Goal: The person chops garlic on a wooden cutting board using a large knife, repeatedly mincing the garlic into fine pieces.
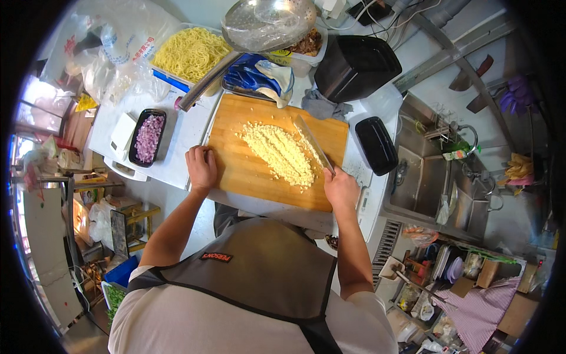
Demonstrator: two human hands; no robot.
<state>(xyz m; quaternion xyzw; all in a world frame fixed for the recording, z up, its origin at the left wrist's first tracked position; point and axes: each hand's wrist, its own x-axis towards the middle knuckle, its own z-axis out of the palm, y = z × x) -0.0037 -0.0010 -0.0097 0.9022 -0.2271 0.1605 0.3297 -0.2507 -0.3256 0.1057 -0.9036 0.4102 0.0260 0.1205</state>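
Note:
My right hand [342, 187] is closed on the handle of a kitchen knife [315, 140], its broad blade lying over the right part of a wooden cutting board [230, 177]. Chopped pale yellow pieces [278, 152], perhaps garlic, form a long slanted heap on the board, left of the blade. Some bits lie along the blade. My left hand [201, 166] rests at the board's left edge, fingers loosely curled, holding nothing that I can see. Further left, a black tray [163, 132] holds diced purple onion [149, 138].
Behind the board are a tub of yellow noodles [191, 53], blue-and-white gloves [261, 75], a metal strainer [269, 22], a grey cloth [325, 106] and a black bin [358, 68]. A black container [376, 146] stands at right, beside a steel sink [411, 181].

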